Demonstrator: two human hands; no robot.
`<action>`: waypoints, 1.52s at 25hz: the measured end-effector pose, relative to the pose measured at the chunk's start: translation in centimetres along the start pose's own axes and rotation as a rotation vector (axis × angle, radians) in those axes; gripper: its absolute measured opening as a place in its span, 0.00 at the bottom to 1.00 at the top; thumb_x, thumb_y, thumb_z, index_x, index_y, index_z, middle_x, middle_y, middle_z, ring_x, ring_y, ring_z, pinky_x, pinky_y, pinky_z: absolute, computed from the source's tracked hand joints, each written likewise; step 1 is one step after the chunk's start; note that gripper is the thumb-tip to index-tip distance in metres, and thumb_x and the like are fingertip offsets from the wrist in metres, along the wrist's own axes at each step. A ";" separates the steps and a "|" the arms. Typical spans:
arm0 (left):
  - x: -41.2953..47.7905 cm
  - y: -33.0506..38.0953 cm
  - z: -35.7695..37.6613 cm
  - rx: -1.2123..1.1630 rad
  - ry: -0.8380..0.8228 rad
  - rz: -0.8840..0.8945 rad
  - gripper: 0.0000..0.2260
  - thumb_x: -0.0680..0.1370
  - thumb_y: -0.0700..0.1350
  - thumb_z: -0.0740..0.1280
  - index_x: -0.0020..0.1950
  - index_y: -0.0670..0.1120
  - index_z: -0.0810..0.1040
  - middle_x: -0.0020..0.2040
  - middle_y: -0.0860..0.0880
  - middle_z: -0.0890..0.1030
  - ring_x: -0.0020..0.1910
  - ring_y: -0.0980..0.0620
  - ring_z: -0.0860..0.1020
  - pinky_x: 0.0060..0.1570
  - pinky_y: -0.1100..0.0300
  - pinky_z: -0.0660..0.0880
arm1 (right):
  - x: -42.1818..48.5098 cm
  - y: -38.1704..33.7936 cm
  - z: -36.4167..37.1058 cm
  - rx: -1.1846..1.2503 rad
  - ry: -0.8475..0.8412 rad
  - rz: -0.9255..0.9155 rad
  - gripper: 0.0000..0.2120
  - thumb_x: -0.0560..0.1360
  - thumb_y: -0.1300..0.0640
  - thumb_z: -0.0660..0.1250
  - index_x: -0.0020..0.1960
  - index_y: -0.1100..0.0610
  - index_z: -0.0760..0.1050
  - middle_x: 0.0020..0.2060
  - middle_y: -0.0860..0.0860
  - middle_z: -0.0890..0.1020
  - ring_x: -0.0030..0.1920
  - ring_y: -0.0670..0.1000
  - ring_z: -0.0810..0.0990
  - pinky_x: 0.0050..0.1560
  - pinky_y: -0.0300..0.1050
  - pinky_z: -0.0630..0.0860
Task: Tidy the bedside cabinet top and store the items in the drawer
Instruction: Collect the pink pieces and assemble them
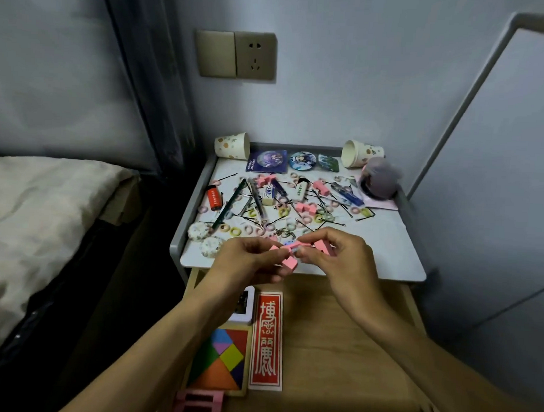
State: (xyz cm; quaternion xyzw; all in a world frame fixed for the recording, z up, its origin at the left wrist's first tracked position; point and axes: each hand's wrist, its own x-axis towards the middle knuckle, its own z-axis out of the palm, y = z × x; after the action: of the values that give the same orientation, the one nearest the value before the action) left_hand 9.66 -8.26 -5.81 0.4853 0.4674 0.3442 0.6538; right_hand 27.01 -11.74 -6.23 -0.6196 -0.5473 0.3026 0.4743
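Both hands meet over the front edge of the grey cabinet top (386, 259). My left hand (250, 260) pinches pink block pieces (289, 262), and my right hand (340, 254) pinches another pink block piece (321, 247) joined to them. Further back the top is strewn with hairpins, small hair rings, pens, pink blocks (306, 208), an eraser (268, 192) and an orange lighter (214, 199). Below the hands the wooden drawer (336, 346) stands open. In it lie a coloured tangram (222, 361), a red card box (266, 341), a small white device (242, 303) and a pink frame (199, 403).
Two paper cups (232, 146) (360, 153) lie tipped at the back corners, with round badges (303, 160) between them. A grey plush figure (381, 178) sits at back right. A bed (39, 216) is on the left, a white panel (496, 183) on the right.
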 end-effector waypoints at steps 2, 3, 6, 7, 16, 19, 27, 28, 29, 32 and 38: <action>0.3 -0.2 -0.1 -0.008 0.009 0.008 0.04 0.75 0.40 0.72 0.47 0.41 0.84 0.43 0.41 0.85 0.40 0.47 0.84 0.37 0.63 0.80 | 0.0 0.2 0.0 0.151 0.006 0.047 0.04 0.72 0.59 0.73 0.44 0.50 0.82 0.41 0.46 0.86 0.44 0.46 0.85 0.49 0.44 0.82; 0.3 -0.3 -0.1 -0.018 0.010 0.006 0.03 0.74 0.40 0.72 0.45 0.41 0.85 0.42 0.40 0.85 0.39 0.47 0.84 0.37 0.63 0.80 | 0.0 0.1 0.0 0.209 0.000 0.064 0.03 0.73 0.59 0.72 0.45 0.53 0.82 0.42 0.47 0.86 0.43 0.48 0.86 0.50 0.47 0.83; 0.3 -0.5 -0.1 -0.083 0.024 -0.007 0.03 0.73 0.39 0.72 0.45 0.40 0.85 0.41 0.39 0.85 0.38 0.48 0.84 0.37 0.64 0.80 | 0.0 0.5 0.3 0.289 -0.013 0.088 0.02 0.75 0.59 0.71 0.47 0.54 0.82 0.44 0.47 0.86 0.46 0.49 0.86 0.52 0.48 0.82; 0.4 -0.6 -0.1 -0.106 0.033 -0.008 0.03 0.73 0.38 0.72 0.45 0.40 0.85 0.41 0.39 0.85 0.37 0.48 0.84 0.37 0.64 0.80 | 0.0 0.7 0.4 0.293 -0.020 0.096 0.02 0.75 0.59 0.71 0.47 0.54 0.82 0.44 0.47 0.86 0.48 0.49 0.85 0.54 0.49 0.82; 0.6 -0.7 0.0 -0.252 0.073 -0.026 0.09 0.73 0.34 0.71 0.52 0.36 0.81 0.44 0.37 0.85 0.39 0.47 0.85 0.39 0.64 0.81 | -1.0 1.3 1.2 0.355 -0.099 0.165 0.08 0.76 0.63 0.69 0.53 0.55 0.81 0.48 0.49 0.85 0.52 0.49 0.83 0.54 0.44 0.80; 0.3 -0.7 0.0 -0.255 0.054 -0.030 0.08 0.70 0.36 0.72 0.48 0.35 0.81 0.43 0.36 0.85 0.39 0.47 0.85 0.39 0.64 0.81 | -0.8 1.1 1.0 0.441 -0.056 0.199 0.07 0.75 0.65 0.69 0.52 0.58 0.81 0.47 0.52 0.86 0.50 0.51 0.85 0.50 0.41 0.81; 0.4 -1.0 0.2 -0.230 0.046 -0.054 0.13 0.69 0.38 0.73 0.52 0.35 0.81 0.45 0.38 0.85 0.41 0.45 0.85 0.39 0.63 0.81 | -0.7 0.9 1.1 0.314 -0.063 0.189 0.08 0.73 0.62 0.72 0.49 0.52 0.83 0.45 0.46 0.86 0.48 0.45 0.84 0.48 0.38 0.80; 0.4 -1.1 0.2 -0.235 0.052 -0.057 0.12 0.70 0.38 0.73 0.51 0.36 0.81 0.45 0.38 0.85 0.41 0.45 0.85 0.39 0.63 0.81 | -0.7 1.0 1.0 0.305 -0.065 0.198 0.07 0.73 0.61 0.73 0.49 0.51 0.83 0.45 0.46 0.86 0.49 0.44 0.84 0.48 0.38 0.80; 0.4 -1.1 0.2 -0.234 0.056 -0.058 0.10 0.72 0.37 0.72 0.51 0.36 0.81 0.45 0.38 0.85 0.41 0.45 0.85 0.39 0.63 0.81 | -0.7 1.1 1.0 0.305 -0.069 0.209 0.07 0.72 0.61 0.73 0.49 0.51 0.84 0.45 0.45 0.86 0.49 0.44 0.84 0.47 0.38 0.80; 0.5 -1.3 0.1 -0.222 0.053 -0.049 0.06 0.76 0.38 0.68 0.49 0.37 0.82 0.44 0.39 0.85 0.41 0.46 0.85 0.40 0.63 0.81 | -0.6 1.1 0.9 0.314 -0.081 0.234 0.07 0.72 0.60 0.73 0.49 0.51 0.84 0.45 0.46 0.86 0.49 0.44 0.84 0.47 0.38 0.80; 0.2 -1.3 0.4 -0.235 0.070 -0.041 0.08 0.78 0.37 0.67 0.56 0.38 0.80 0.46 0.38 0.85 0.44 0.44 0.85 0.41 0.61 0.82 | -0.8 1.2 0.7 0.282 -0.100 0.238 0.09 0.73 0.60 0.73 0.51 0.50 0.84 0.46 0.45 0.86 0.50 0.44 0.83 0.50 0.40 0.80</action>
State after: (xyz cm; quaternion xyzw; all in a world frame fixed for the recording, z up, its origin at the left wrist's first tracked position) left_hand 10.08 -8.54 -7.07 0.3834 0.4563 0.4001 0.6962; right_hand 26.65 -12.24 -7.70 -0.5913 -0.4452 0.4609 0.4896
